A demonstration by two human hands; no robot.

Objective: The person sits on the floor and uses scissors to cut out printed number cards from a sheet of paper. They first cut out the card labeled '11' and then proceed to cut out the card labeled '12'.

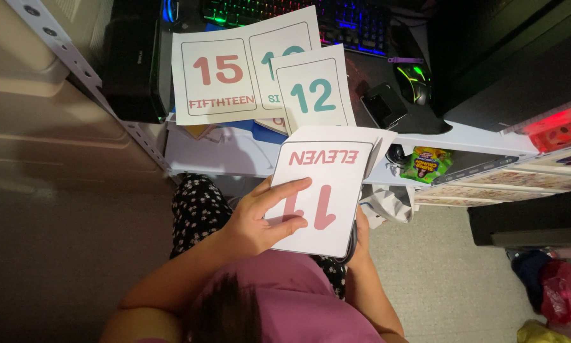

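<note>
A white number card (336,184) with a pink numeral and a pink word printed upside down to me is held over my lap, with more sheets stacked behind it. My left hand (263,219) grips its left edge, fingers spread across the face. My right hand (362,238) is mostly hidden behind the card's lower right edge and holds it from beneath. A dark curved thing (351,249) shows at that edge; I cannot tell what it is.
On the desk lie a sheet of two uncut cards with pink and teal numerals (235,70) and a cut card with a teal numeral (314,92). Behind them are a lit keyboard (336,19), a mouse (412,82), a phone (382,105) and a green snack packet (425,164). A metal rack (76,63) stands left.
</note>
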